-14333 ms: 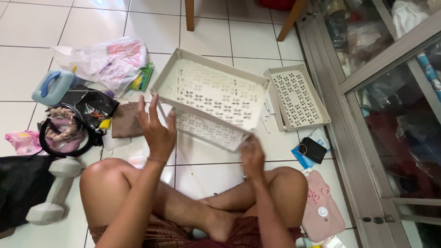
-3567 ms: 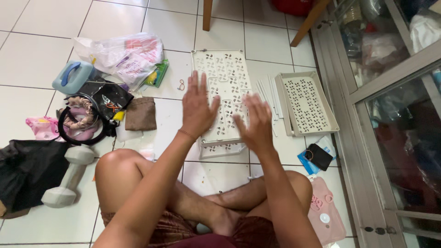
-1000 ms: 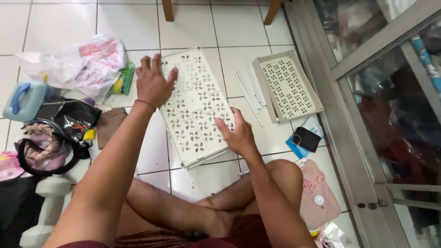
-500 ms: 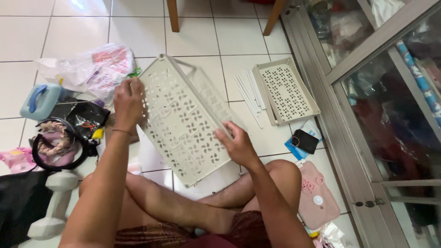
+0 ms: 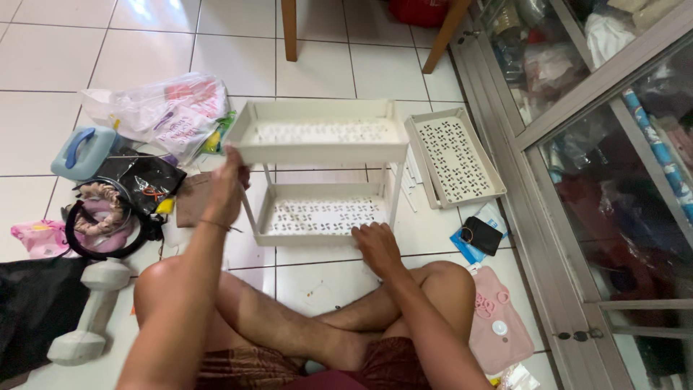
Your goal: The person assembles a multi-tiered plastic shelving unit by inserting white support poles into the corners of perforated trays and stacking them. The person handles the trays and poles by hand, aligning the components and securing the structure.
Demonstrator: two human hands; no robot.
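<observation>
A cream plastic rack [image 5: 321,170] with two perforated trays joined by thin poles stands upright on the tiled floor in front of my crossed legs. My left hand [image 5: 225,186] grips the left end of its upper tray [image 5: 317,133]. My right hand [image 5: 377,244] rests on the front right edge of its lower tray [image 5: 317,215]. A third loose cream tray [image 5: 455,155] lies flat to the right, with several white poles [image 5: 410,180] partly hidden between it and the rack.
Left of me lie a plastic bag [image 5: 162,108], a blue container [image 5: 83,148], a black pouch [image 5: 141,177], a headband [image 5: 97,217] and a grey dumbbell [image 5: 90,307]. A pink pouch [image 5: 502,321] and black wallet [image 5: 480,235] lie right, beside a glass-door cabinet [image 5: 592,173]. Chair legs [image 5: 290,29] stand behind.
The rack, lying upside down a second ago, was tipped up and turned over; it now stands upright. My left hand moved to the top tray, my right to the bottom one.
</observation>
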